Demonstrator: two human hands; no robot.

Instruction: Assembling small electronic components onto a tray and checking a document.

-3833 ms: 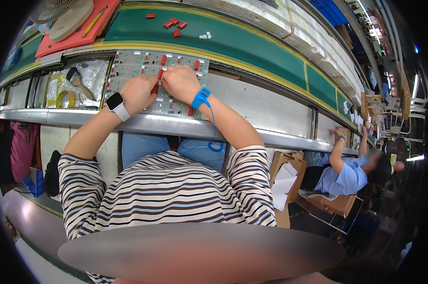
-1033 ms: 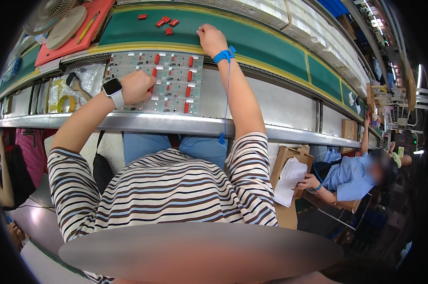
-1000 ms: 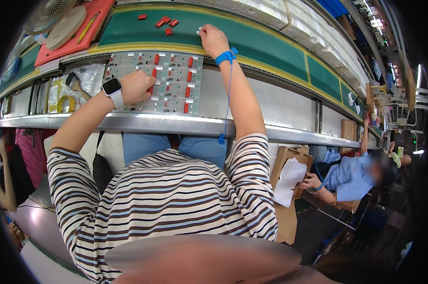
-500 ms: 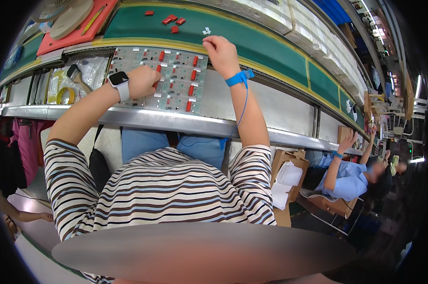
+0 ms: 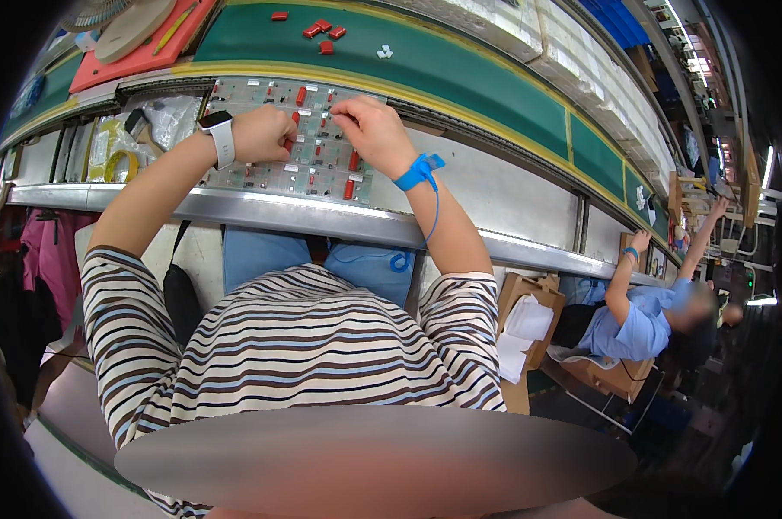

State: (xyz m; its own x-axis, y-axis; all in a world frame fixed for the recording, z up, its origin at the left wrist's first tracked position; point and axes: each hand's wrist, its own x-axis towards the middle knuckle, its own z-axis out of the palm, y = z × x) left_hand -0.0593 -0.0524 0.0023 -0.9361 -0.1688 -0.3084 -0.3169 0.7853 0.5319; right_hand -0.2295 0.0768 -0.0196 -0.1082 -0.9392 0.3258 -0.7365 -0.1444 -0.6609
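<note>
A panel of pale circuit boards (image 5: 274, 179) lies on the metal rails in front of me, set with red block-shaped components (image 5: 349, 188) and smaller parts. Over its left half, my left hand (image 5: 263, 135) has its fingers closed at a red component (image 5: 289, 145); whether that part is seated in the board I cannot tell. My right hand (image 5: 375, 131) wears a blue wrist strap (image 5: 419, 172) with a coiled cord. It hovers over the panel's upper right with thumb and forefinger pinched; what they hold, if anything, is too small to make out.
Beyond the panel, several loose red components (image 5: 312, 31) and small white parts (image 5: 385, 52) lie on the green belt (image 5: 460, 78). A brush (image 5: 142, 130) and yellow tape roll (image 5: 121, 165) sit to the left. Far right, a person in a light blue shirt (image 5: 637, 324) works at the line.
My right hand has come from beside the white parts on the belt back to the panel. My left hand stays at the red component. The person at the right has shifted their arms.
</note>
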